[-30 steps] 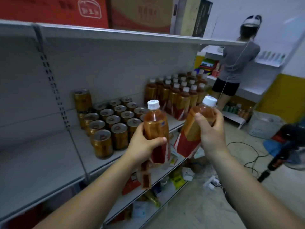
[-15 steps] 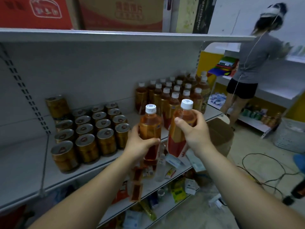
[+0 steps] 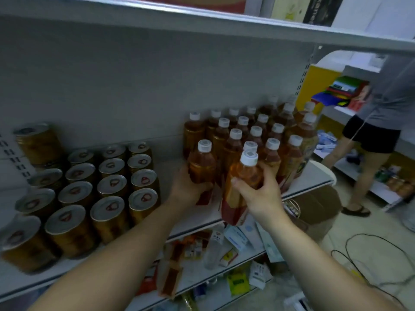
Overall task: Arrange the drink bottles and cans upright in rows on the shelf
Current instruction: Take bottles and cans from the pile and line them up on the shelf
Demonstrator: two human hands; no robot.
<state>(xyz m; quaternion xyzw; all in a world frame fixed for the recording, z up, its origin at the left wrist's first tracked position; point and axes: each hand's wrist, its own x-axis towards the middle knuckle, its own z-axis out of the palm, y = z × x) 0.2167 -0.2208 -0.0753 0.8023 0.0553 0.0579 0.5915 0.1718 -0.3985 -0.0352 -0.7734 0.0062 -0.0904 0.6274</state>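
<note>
1. Head view: the left grip [image 3: 190, 189] is curling around the first bottle [image 3: 202, 167], holding it upright on the shelf [image 3: 195, 217].
2. The right grip [image 3: 258, 191], just beside the left one, is wrapping around the second bottle [image 3: 243, 173], which is tilting, its base below that grip at the shelf's front edge.
3. Just behind both grips, about eighteen standing bottles [image 3: 256, 140] are sitting in rows, and the farthest are blurring.
4. Left of the left grip, roughly sixteen cans [image 3: 112, 185] are standing upright.
</note>
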